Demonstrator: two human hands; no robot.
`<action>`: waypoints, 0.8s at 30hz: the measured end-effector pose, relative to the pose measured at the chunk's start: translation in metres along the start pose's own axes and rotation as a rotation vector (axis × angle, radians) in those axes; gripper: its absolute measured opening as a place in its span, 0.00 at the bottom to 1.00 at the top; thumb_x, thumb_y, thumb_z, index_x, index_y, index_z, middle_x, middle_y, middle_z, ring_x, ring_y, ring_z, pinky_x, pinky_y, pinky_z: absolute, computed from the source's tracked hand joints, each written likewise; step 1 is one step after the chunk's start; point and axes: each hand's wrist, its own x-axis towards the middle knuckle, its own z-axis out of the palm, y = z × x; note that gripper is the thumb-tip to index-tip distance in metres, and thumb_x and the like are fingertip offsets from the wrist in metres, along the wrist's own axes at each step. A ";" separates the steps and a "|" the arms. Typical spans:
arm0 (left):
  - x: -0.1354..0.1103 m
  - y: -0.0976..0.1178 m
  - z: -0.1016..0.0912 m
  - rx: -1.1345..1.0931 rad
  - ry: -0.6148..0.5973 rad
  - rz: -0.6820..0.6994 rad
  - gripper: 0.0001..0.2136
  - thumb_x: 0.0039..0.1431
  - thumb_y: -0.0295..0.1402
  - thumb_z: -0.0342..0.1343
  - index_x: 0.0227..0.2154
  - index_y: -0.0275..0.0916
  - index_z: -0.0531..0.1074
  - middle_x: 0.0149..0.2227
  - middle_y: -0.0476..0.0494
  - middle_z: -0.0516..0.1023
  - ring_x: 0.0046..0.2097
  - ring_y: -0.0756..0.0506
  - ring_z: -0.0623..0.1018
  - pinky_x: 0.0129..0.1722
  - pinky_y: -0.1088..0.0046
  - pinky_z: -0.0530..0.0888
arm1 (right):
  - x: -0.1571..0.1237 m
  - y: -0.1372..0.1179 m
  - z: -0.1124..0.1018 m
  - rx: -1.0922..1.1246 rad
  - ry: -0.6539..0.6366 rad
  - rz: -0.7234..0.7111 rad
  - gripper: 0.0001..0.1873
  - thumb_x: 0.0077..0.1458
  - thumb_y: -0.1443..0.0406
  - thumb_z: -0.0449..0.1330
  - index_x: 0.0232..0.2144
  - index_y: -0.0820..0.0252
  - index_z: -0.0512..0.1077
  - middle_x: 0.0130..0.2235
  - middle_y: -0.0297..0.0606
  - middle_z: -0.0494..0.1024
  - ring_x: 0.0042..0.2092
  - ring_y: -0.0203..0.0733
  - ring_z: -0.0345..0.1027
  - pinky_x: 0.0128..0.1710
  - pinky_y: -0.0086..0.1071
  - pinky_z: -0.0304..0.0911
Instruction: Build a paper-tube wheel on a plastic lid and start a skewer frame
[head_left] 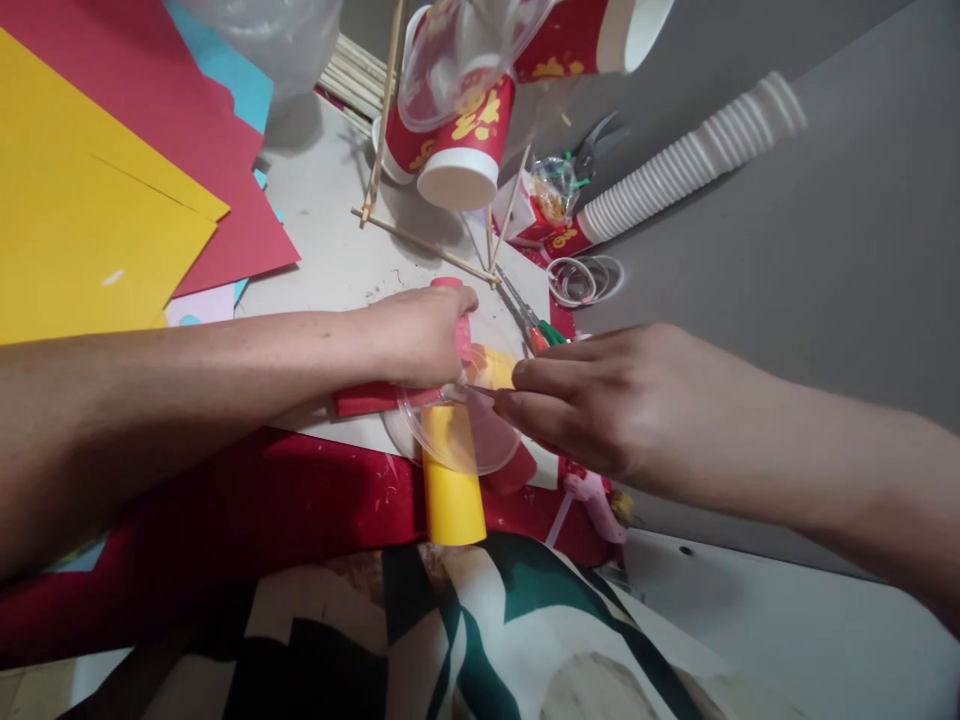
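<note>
My left hand (416, 335) is closed around a pink tool, perhaps a glue gun (459, 325), held over a clear plastic lid (457, 440). A yellow paper tube (452, 495) and a red paper roll (367, 398) lie under and beside the lid. My right hand (592, 400) comes in from the right with its fingers pressed together at the lid's edge; whether they pinch a thin stick or the lid rim itself is hard to make out. Both hands meet over a grey board (330, 250).
Yellow (82, 220) and red paper sheets (210, 130) lie at the left. Red paper cups (457, 140), a wooden stick frame (420, 240), green-handled scissors (536, 325), a long stack of white cups (690, 155) and wire loops (585, 280) sit at the back. Patterned cloth (480, 630) fills the foreground.
</note>
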 end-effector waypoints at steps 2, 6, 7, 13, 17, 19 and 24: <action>0.000 0.000 0.000 -0.002 0.006 -0.003 0.34 0.51 0.35 0.60 0.63 0.43 0.60 0.61 0.39 0.71 0.56 0.40 0.74 0.52 0.68 0.70 | -0.001 -0.010 0.006 0.092 0.058 0.158 0.13 0.63 0.69 0.51 0.30 0.61 0.73 0.29 0.39 0.76 0.26 0.36 0.64 0.26 0.31 0.55; -0.001 0.003 0.000 0.003 0.006 -0.010 0.34 0.52 0.35 0.61 0.63 0.42 0.60 0.60 0.39 0.71 0.57 0.40 0.73 0.52 0.69 0.70 | -0.002 -0.021 0.022 0.514 0.297 0.650 0.08 0.57 0.66 0.57 0.27 0.61 0.72 0.24 0.36 0.74 0.24 0.34 0.63 0.24 0.29 0.57; -0.002 0.003 -0.001 0.002 0.004 -0.010 0.34 0.52 0.34 0.61 0.63 0.42 0.60 0.60 0.39 0.71 0.56 0.40 0.73 0.52 0.69 0.70 | -0.002 -0.021 0.026 0.639 0.338 0.775 0.08 0.56 0.64 0.59 0.26 0.60 0.72 0.22 0.34 0.72 0.23 0.34 0.62 0.24 0.29 0.56; -0.004 0.004 -0.003 -0.004 -0.008 -0.005 0.33 0.53 0.35 0.60 0.63 0.41 0.60 0.57 0.39 0.74 0.51 0.41 0.76 0.49 0.69 0.71 | -0.002 -0.020 0.042 1.454 0.422 1.258 0.16 0.49 0.58 0.67 0.23 0.59 0.65 0.19 0.29 0.63 0.18 0.28 0.46 0.16 0.27 0.42; -0.004 0.004 -0.002 0.016 -0.006 -0.004 0.34 0.52 0.33 0.61 0.63 0.39 0.60 0.58 0.39 0.74 0.52 0.41 0.75 0.48 0.70 0.71 | -0.004 -0.013 0.035 1.198 0.370 1.108 0.15 0.48 0.57 0.67 0.23 0.60 0.69 0.20 0.32 0.66 0.20 0.30 0.52 0.18 0.28 0.48; -0.004 0.004 -0.002 0.013 -0.002 -0.002 0.34 0.51 0.33 0.61 0.62 0.40 0.61 0.58 0.40 0.74 0.52 0.42 0.75 0.49 0.71 0.71 | -0.005 -0.003 0.030 0.903 0.316 0.872 0.13 0.50 0.58 0.65 0.23 0.60 0.71 0.21 0.33 0.69 0.22 0.33 0.57 0.21 0.29 0.53; -0.003 0.002 -0.002 -0.003 0.005 0.009 0.34 0.50 0.35 0.61 0.62 0.41 0.61 0.59 0.40 0.73 0.53 0.41 0.75 0.51 0.70 0.71 | -0.005 0.021 0.014 0.399 0.137 0.195 0.11 0.63 0.62 0.55 0.32 0.58 0.75 0.29 0.36 0.77 0.29 0.36 0.68 0.28 0.30 0.58</action>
